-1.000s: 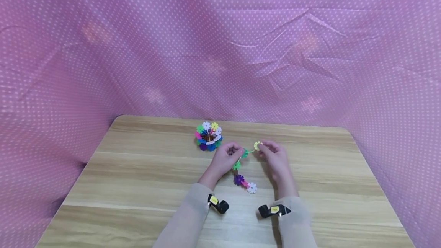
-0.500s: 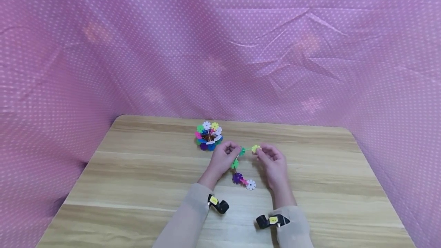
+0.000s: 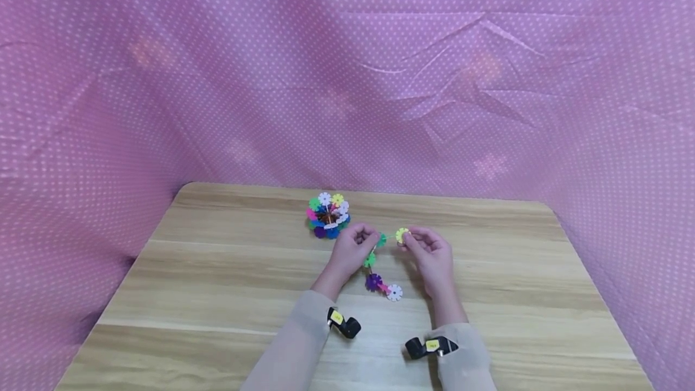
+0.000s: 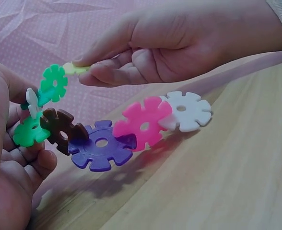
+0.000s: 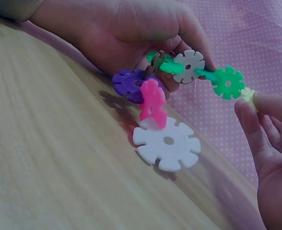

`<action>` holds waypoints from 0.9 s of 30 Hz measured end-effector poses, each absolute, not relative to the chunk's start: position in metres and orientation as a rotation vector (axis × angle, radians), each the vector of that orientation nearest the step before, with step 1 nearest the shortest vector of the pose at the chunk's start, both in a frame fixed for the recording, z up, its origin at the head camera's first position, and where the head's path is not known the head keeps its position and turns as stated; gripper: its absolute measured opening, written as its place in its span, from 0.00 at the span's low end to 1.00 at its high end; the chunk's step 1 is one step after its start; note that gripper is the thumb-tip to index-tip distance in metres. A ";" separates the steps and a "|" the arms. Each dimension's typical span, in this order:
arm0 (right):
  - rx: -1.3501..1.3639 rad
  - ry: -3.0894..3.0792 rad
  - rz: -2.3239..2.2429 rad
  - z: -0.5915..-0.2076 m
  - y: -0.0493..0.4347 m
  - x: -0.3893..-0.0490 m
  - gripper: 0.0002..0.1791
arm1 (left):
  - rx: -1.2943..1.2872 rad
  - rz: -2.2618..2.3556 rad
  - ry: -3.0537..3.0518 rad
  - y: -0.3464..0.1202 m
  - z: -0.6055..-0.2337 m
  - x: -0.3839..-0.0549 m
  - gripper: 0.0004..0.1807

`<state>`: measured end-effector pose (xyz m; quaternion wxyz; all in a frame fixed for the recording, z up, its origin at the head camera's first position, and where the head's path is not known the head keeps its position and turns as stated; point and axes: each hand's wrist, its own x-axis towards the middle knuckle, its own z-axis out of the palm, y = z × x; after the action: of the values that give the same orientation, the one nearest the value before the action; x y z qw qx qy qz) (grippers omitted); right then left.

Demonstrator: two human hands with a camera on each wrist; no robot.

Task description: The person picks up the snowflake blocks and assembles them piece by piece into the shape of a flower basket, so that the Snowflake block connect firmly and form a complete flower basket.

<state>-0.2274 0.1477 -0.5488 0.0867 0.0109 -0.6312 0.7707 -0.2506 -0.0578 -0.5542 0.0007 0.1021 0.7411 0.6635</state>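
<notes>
A bent chain of interlocking plastic snowflake discs hangs between both hands. Pinching the chain near its white disc [image 5: 189, 66] and teal pieces is my left hand [image 3: 350, 253]; its fingertips are partly hidden. My right hand [image 3: 434, 261] pinches a yellow disc [image 3: 402, 235] between thumb and fingers. That yellow disc meets the edge of a green disc [image 5: 228, 83]; whether it is slotted in I cannot tell. Below the left hand run another green disc [image 4: 30, 129], a brown disc [image 4: 62, 129], a purple disc [image 4: 101, 154], a pink disc [image 4: 143, 112] and a white end disc [image 4: 189, 111], low over the table.
A round cluster of many-coloured joined discs [image 3: 320, 232] stands on the wooden table [image 3: 217, 282] behind my left hand. Pink dotted cloth [image 3: 347, 77] surrounds the table's back and sides. A black wrist camera [image 3: 431, 346] sits on each sleeve.
My right hand has come slightly left and nearer to me with the yellow disc, toward the left hand. The chain's lower end has shifted a little left. The left hand stays almost still.
</notes>
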 end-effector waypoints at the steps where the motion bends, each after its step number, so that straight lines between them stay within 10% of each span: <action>1: 0.030 -1.889 2.290 -0.549 0.148 -0.228 0.16 | 0.330 2.080 2.332 -0.057 -0.554 -0.251 0.06; 27: 0.070 -1.924 2.245 -0.551 0.153 -0.228 0.15 | 0.424 2.080 2.336 -0.053 -0.552 -0.251 0.04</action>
<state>-0.2285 0.1535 -0.5506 0.0919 0.0237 -0.6478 0.7559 -0.2511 -0.0529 -0.5520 -0.0074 0.1342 0.7400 0.6590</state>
